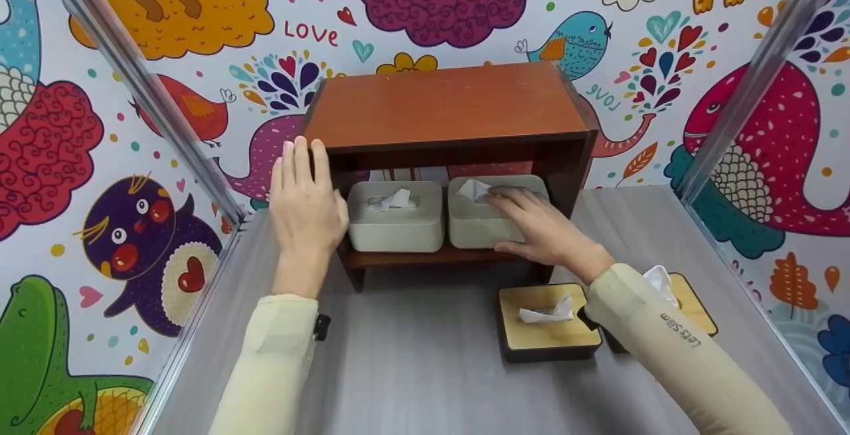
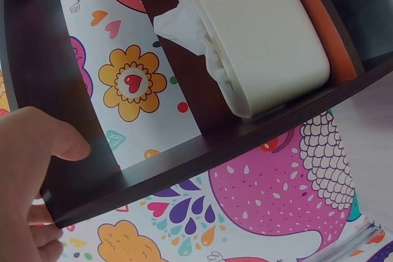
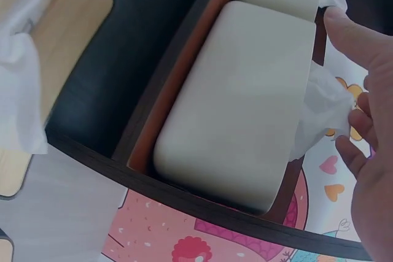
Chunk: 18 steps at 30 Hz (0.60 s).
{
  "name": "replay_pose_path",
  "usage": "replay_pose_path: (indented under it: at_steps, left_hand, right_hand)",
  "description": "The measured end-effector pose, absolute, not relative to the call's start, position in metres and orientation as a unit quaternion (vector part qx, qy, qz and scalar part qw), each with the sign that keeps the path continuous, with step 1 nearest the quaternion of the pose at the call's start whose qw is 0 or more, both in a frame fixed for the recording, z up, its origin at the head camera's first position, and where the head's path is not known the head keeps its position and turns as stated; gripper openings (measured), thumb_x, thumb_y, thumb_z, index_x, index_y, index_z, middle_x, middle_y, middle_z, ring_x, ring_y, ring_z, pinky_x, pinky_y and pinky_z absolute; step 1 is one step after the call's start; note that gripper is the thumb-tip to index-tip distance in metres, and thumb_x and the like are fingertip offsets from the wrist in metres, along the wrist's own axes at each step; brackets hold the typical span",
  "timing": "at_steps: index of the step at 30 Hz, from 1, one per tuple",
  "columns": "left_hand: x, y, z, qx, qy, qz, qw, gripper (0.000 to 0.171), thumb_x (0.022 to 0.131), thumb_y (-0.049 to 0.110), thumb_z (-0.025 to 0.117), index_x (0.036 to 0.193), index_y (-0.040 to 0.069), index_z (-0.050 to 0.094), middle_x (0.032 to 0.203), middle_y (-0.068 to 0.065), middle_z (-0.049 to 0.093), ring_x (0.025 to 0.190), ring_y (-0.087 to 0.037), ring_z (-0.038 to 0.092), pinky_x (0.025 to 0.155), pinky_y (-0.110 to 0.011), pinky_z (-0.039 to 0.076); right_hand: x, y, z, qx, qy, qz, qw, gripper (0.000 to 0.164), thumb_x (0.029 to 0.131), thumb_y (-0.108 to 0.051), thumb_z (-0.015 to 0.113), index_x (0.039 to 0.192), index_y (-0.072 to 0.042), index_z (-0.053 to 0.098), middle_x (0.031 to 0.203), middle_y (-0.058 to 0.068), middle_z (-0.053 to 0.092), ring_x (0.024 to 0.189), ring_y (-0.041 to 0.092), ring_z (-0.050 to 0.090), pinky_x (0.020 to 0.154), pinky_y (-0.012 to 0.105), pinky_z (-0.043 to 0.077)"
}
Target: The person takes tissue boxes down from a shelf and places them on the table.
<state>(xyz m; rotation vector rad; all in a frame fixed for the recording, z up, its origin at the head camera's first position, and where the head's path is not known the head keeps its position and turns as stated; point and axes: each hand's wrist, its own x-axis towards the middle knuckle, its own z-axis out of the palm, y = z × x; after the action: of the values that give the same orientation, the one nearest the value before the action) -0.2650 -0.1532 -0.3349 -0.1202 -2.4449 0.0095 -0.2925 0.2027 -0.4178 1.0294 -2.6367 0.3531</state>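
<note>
Two pale grey-green tissue boxes stand side by side on the lower board of a brown wooden shelf. Tissue sticks up from the left tissue box and from the right tissue box. My left hand is at the shelf's left side, fingers straight; in the left wrist view its thumb lies over the dark side panel. Above the right box is my right hand, fingers loosely bent beside the tissue. Whether those fingertips touch the box top is unclear.
Lower right, a dark tissue box with a light wood lid stands on the grey table. A second wood-lidded box is partly hidden by my right sleeve. Metal frame posts and cartoon-printed walls surround the table.
</note>
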Motion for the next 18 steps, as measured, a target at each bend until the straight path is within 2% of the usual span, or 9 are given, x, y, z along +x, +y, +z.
replay_pose_path:
  at_steps: [5,9,15,18]
  left_hand:
    - [-0.265,-0.153,-0.335,-0.048,-0.938,0.004,0.343,0.068,0.089,0.019,0.059,0.149,0.002,0.032,0.153,-0.022,0.036,0.145,-0.037,0.031,0.122,-0.045,0.025]
    - [-0.265,-0.153,-0.335,-0.049,-0.937,0.006,0.346,0.067,0.089,0.019,0.059,0.148,0.002,0.033,0.153,-0.023,0.037,0.145,-0.038,0.033,0.122,-0.045,0.024]
    - [-0.265,-0.153,-0.334,-0.051,-0.935,0.008,0.351,0.067,0.088,0.018,0.059,0.147,0.001,0.034,0.152,-0.023,0.038,0.144,-0.038,0.034,0.122,-0.045,0.025]
    - [-0.265,-0.153,-0.334,-0.050,-0.935,0.011,0.350,0.067,0.088,0.019,0.059,0.147,0.001,0.034,0.152,-0.023,0.038,0.144,-0.038,0.033,0.122,-0.045,0.024]
  right_hand:
    - [-0.303,0.201,-0.415,0.335,-0.923,0.131,0.140,0.084,0.080,-0.035,0.079,0.150,-0.013,0.037,0.155,0.009,0.036,0.142,0.030,0.035,0.116,0.055,0.030]
    - [-0.311,0.198,-0.411,0.310,-0.934,0.129,0.117,0.091,0.078,-0.037,0.081,0.152,-0.014,0.033,0.159,0.009,0.029,0.145,0.033,0.029,0.118,0.059,0.024]
    - [-0.323,0.192,-0.404,0.262,-0.957,0.119,0.037,0.102,0.076,-0.045,0.081,0.155,-0.015,0.024,0.163,0.010,0.018,0.150,0.035,0.017,0.119,0.062,0.017]
    - [-0.330,0.189,-0.400,0.231,-0.964,0.130,-0.005,0.109,0.075,-0.046,0.081,0.157,-0.019,0.015,0.165,0.007,0.011,0.152,0.031,0.010,0.121,0.061,0.012]
